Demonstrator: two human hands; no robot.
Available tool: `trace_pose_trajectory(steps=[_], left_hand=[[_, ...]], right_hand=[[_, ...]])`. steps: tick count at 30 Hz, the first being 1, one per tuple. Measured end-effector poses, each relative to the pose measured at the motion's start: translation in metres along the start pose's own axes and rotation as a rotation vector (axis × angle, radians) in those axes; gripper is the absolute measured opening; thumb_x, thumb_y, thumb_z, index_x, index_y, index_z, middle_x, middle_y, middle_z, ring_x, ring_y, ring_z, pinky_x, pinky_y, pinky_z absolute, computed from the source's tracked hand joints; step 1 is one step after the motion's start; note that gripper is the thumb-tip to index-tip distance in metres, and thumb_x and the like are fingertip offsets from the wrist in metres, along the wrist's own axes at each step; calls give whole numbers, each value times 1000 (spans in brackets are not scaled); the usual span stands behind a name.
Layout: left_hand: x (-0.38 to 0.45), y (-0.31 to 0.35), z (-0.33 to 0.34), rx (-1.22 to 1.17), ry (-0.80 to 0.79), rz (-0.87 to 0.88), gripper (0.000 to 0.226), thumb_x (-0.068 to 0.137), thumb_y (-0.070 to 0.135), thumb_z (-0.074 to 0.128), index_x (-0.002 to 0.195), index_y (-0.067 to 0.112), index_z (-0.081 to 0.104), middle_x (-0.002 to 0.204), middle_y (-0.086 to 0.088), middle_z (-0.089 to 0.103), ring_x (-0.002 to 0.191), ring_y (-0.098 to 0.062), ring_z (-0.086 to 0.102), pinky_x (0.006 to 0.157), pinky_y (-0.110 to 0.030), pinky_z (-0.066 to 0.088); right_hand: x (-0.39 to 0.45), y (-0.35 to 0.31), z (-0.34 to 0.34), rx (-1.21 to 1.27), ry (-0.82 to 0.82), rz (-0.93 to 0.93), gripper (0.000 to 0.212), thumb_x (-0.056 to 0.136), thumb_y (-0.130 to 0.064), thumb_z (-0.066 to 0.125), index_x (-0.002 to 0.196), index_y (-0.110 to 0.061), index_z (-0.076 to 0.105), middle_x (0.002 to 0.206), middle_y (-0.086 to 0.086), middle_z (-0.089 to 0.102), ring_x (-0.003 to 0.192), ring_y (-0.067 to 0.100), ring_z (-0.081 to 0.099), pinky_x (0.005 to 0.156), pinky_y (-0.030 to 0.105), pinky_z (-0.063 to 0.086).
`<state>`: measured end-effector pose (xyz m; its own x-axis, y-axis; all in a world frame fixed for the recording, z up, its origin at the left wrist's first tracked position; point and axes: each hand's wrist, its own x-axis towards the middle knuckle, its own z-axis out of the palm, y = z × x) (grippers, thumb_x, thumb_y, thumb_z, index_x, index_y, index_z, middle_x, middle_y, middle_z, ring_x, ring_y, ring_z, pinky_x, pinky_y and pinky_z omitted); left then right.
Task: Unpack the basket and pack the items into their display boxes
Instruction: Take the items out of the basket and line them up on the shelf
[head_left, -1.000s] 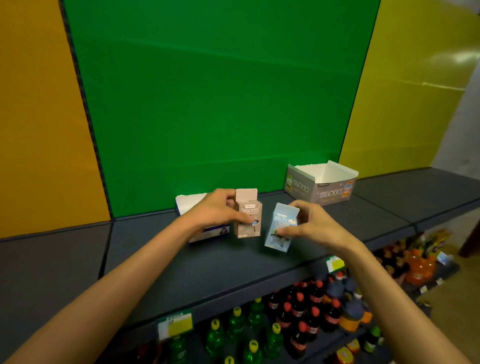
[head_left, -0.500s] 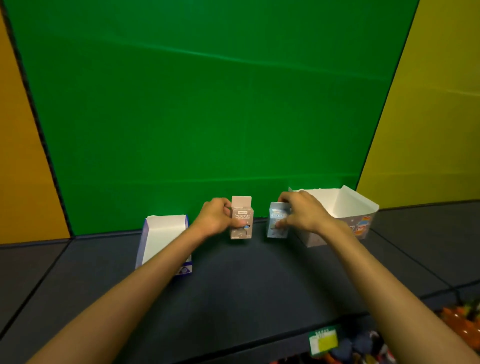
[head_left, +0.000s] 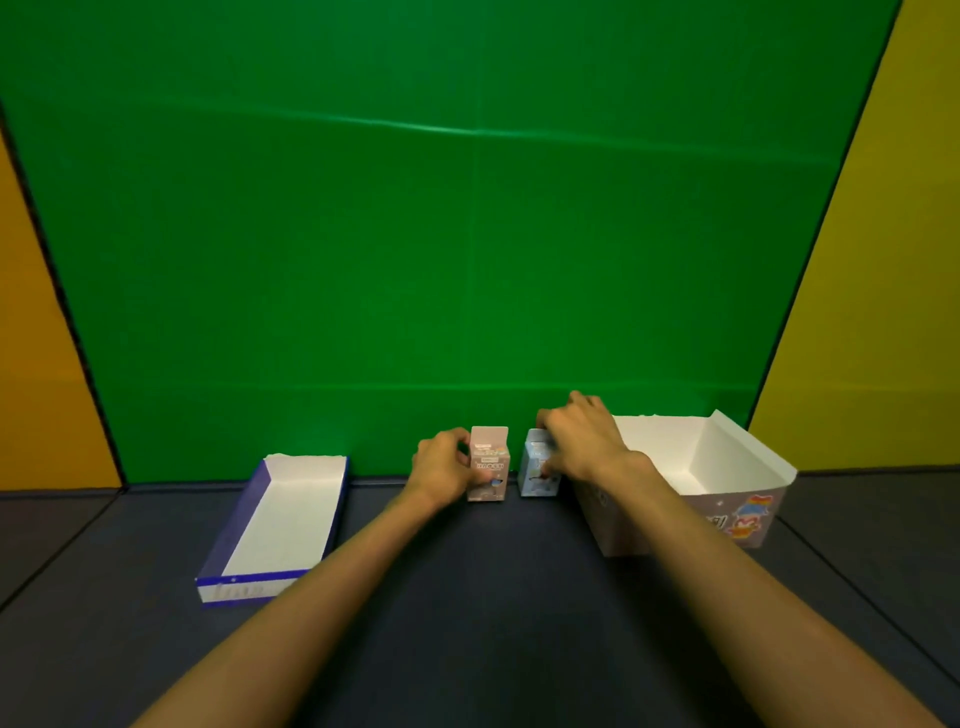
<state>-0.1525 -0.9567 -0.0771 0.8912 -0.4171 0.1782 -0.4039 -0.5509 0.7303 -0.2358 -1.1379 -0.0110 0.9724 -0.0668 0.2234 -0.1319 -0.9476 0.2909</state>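
Two small cartons stand upright side by side near the back of the dark shelf. My left hand (head_left: 444, 465) grips the pinkish-brown carton (head_left: 488, 467) from its left side. The light blue carton (head_left: 537, 470) is held by my right hand (head_left: 582, 436), whose fingers curl over its top and right side. To the left lies a shallow blue-and-white display box (head_left: 249, 587), white inside. A taller grey display box with cartoon prints (head_left: 727, 519) stands just right of the blue carton, partly behind my right forearm.
The dark grey shelf surface (head_left: 493, 597) runs across the view. A green backdrop (head_left: 467, 234) rises right behind the cartons, with an orange panel (head_left: 36, 364) on the left and a yellow panel (head_left: 893, 312) on the right.
Both hands have carried the cartons from mid-air farther back onto the shelf and set them upright. The view has shifted forward, so the bottles on the lower shelf have dropped out of sight.
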Motion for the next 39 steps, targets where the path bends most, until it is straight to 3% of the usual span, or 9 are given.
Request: trace_pose_trajectory(steps=[5,13,19,23,29,39], left_hand=[[9,-3,12,0,22,-22,37,71,26,89,100,18,68,89,1,74,85,-15,69,86,-39,56],[21,-1,31,-8,13,-54,40,69,29,91,98,14,68,90,3,74,86,-14,69,86,-39,57],[8,6,24,34,36,-71,53,75,36,85,119,12,66,106,0,73,99,-14,67,95,-35,53],[-18,13,-10,198,139,6,47,86,45,71,126,21,64,121,0,70,110,-21,65,96,-37,51],[-82,1,-85,647,290,54,48,94,49,54,137,28,54,133,-2,60,118,-29,57,92,-40,49],[-196,-52,-206,774,404,-158,53,92,56,46,136,28,56,134,-1,61,120,-27,56,93,-39,48]], right_hand=[[10,3,8,-54,-16,-14,45,77,-44,80,110,-19,63,116,4,69,120,27,48,97,40,35],[11,13,0,64,57,-55,47,79,-42,76,116,-18,62,116,4,66,114,27,51,94,41,39],[2,2,-10,300,170,-91,38,94,-38,57,126,-17,61,124,5,64,116,27,52,96,42,42],[-8,-21,-18,465,231,-161,34,95,-36,55,125,-21,61,122,3,64,114,27,54,93,39,42],[-8,-73,-27,564,269,-267,34,97,-38,54,127,-24,59,124,2,61,116,26,54,94,39,43],[-16,-216,-72,661,291,-494,35,97,-40,53,129,-26,59,126,0,60,115,25,55,93,38,43]])
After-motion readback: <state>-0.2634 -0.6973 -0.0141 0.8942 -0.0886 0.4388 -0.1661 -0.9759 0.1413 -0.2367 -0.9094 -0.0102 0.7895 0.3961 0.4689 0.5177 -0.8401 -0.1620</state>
